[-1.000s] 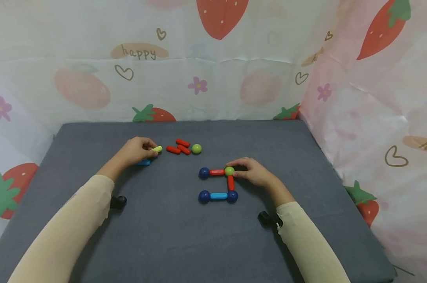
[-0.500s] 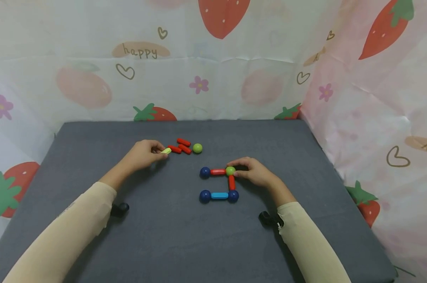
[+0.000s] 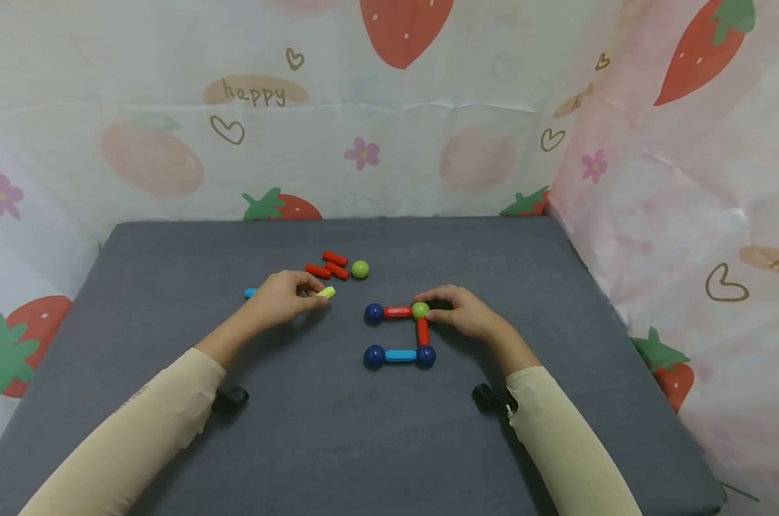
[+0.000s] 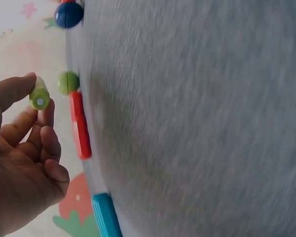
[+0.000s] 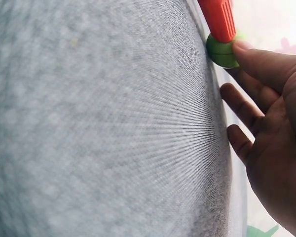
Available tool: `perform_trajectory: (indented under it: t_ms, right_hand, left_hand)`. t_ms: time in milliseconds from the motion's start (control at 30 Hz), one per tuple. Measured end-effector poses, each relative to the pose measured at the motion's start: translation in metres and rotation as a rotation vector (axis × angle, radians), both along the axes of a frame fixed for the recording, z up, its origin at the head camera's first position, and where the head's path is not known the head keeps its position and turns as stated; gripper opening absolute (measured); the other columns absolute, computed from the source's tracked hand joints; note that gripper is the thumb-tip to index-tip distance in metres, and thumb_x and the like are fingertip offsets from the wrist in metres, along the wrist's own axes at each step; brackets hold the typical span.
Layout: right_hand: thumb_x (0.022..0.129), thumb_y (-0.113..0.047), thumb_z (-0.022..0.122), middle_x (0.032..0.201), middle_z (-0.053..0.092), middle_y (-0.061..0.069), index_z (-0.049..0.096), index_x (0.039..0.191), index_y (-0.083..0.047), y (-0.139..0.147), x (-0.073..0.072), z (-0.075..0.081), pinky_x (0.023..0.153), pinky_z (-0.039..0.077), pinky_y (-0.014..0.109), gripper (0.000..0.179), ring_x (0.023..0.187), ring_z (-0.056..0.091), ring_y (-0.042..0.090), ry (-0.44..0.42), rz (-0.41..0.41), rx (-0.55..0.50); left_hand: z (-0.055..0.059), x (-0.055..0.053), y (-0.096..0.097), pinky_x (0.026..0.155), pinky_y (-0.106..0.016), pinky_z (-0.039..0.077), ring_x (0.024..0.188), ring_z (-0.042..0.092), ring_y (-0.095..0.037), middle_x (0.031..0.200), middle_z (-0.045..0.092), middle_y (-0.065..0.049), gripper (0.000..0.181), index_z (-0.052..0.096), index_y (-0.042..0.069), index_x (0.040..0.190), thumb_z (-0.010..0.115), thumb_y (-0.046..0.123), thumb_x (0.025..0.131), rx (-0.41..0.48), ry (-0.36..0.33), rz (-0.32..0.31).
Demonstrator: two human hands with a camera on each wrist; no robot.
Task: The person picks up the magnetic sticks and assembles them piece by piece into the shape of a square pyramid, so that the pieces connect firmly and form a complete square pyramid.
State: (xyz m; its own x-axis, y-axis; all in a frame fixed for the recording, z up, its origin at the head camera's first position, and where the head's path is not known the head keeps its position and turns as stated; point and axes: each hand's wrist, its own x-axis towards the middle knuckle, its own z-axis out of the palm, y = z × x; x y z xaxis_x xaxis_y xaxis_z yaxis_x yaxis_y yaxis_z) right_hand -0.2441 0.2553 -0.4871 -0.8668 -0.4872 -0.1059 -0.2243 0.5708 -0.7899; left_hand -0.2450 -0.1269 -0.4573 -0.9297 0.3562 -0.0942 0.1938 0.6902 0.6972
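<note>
My left hand [image 3: 286, 297] pinches a yellow-green magnetic rod [image 3: 327, 292] between thumb and fingers above the table. In the left wrist view a small pale disc shows on the end of the rod [image 4: 39, 96]. At right, thumb and index finger of my right hand [image 3: 466, 312] pinch the green ball [image 3: 420, 310] at a corner of a flat figure. From that ball one red rod [image 3: 398, 312] runs left to a dark blue ball [image 3: 373, 313]. Another red rod [image 3: 423, 332] runs down to a second dark blue ball [image 3: 426, 356]; a light blue rod [image 3: 400, 355] links it to a third [image 3: 374, 356].
Three loose red rods [image 3: 317, 271] lie at the back of the grey table [image 3: 363, 444], beside a loose green ball [image 3: 360, 269]. A blue rod [image 4: 106, 215] lies behind my left hand, partly hidden in the head view. A printed curtain [image 3: 402, 129] stands behind the table.
My left hand has carried the yellow-green rod rightward and nearer to me, past the loose red rods toward the figure. The right hand has stayed on the green ball.
</note>
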Motion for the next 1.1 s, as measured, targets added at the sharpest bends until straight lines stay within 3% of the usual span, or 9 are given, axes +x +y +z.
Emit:
perform_trajectory:
  t_ms: [367,600,1100]
  right_hand:
    - [0.098,-0.022,0.071,0.135,0.064,0.003,0.071,0.132,-0.022,0.001,0.000,0.000,0.112,0.038,0.052,0.033,0.128,0.052,0.026,0.031,-0.001,0.036]
    - [0.099,-0.021,0.071,0.134,0.065,0.003,0.071,0.132,-0.020,0.001,0.002,0.000,0.112,0.039,0.050,0.033,0.127,0.053,0.025,0.036,0.002,0.037]
    - [0.098,-0.023,0.071,0.135,0.063,0.003,0.071,0.132,-0.022,0.002,0.002,-0.001,0.112,0.038,0.051,0.034,0.128,0.052,0.025,0.036,-0.001,0.039]
  left_hand:
    - [-0.014,0.023,0.021,0.068,-0.034,0.048,0.080,0.058,-0.020,0.095,0.070,-0.001,0.023,0.076,0.018,0.108,0.075,0.036,0.094,0.085,-0.101,-0.013]
    - [-0.020,0.033,0.037,0.068,-0.033,0.048,0.078,0.059,-0.018,0.092,0.071,0.001,0.021,0.077,0.018,0.104,0.076,0.036,0.093,0.100,-0.117,0.006]
    - [-0.028,0.034,0.065,0.069,-0.031,0.048,0.079,0.060,-0.017,0.087,0.071,0.003,0.021,0.078,0.019,0.097,0.077,0.039,0.092,0.060,-0.117,0.054]
